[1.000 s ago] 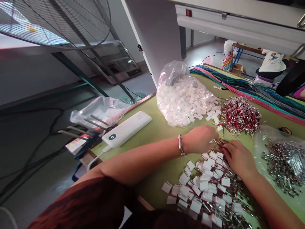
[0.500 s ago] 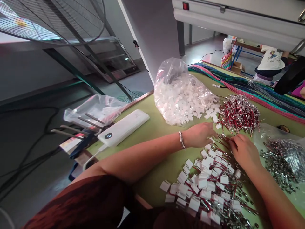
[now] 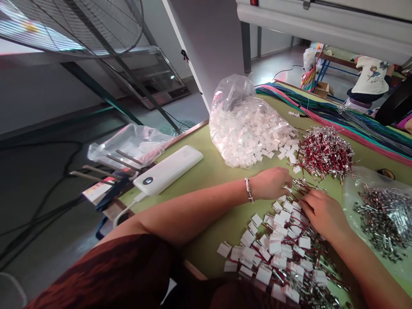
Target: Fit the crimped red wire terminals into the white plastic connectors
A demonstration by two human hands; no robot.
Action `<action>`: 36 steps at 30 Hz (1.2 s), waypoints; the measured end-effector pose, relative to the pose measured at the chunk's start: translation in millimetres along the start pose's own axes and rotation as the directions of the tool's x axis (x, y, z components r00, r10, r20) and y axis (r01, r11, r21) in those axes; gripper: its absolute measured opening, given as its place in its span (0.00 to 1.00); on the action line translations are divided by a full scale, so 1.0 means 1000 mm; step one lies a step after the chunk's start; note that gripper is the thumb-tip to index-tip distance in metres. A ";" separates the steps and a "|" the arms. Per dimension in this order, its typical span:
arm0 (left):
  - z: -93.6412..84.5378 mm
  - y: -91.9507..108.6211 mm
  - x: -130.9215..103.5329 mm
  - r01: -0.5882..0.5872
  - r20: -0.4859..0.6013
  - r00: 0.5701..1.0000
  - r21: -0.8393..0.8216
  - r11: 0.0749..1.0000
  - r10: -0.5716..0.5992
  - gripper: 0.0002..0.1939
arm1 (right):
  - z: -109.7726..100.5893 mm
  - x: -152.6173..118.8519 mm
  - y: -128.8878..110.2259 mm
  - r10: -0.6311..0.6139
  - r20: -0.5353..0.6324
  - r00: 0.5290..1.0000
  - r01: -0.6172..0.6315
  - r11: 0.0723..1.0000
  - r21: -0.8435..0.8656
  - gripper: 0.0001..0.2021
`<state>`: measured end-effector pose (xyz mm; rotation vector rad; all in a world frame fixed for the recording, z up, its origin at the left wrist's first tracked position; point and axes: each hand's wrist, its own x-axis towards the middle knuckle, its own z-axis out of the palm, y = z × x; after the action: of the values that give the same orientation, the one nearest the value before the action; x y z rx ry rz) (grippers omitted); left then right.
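Note:
My left hand [image 3: 273,183], a bracelet at its wrist, is closed with a small white plastic connector [image 3: 287,189] at its fingertips. Just to the right, my right hand [image 3: 325,211] pinches a thin red wire; its end is partly hidden by the fingers. Below both hands spreads a heap of white connectors with short red wires [image 3: 275,246] and metal ends. Loose red wires with metal tips [image 3: 304,185] lie just beyond the fingertips. A thick pile of red wires [image 3: 326,152] sits behind them.
A clear bag of white connectors [image 3: 240,128] stands at the back, spilling some. On the right is a plastic bag with metal-ended parts [image 3: 383,219], near a tape roll [image 3: 385,173]. Long coloured wires [image 3: 341,118] run along the far edge. A white power bank [image 3: 169,169] lies left.
My right hand has moved left, closer to my left hand and the connector. My left hand stays nearly in place. The view has shifted slightly.

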<state>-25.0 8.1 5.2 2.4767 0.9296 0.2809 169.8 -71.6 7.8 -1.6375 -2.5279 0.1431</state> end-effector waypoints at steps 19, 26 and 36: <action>0.002 0.002 -0.001 0.000 0.083 0.997 -0.046 0.999 0.004 0.09 | -0.003 -0.007 0.008 0.000 0.176 0.984 -0.005 0.999 0.032 0.09; -0.001 0.002 -0.004 -0.063 0.006 0.998 -0.091 0.994 0.064 0.13 | -0.005 -0.013 0.005 -0.069 0.008 0.998 0.068 0.993 0.093 0.12; 0.003 0.012 -0.005 -0.085 0.081 0.993 -0.065 0.994 0.090 0.07 | -0.005 -0.009 0.009 -0.073 0.094 0.993 0.031 0.919 0.393 0.12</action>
<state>-20.9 -4.4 8.7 2.4567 0.7678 0.2288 181.9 -75.8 11.4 -1.4347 -2.4071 0.7009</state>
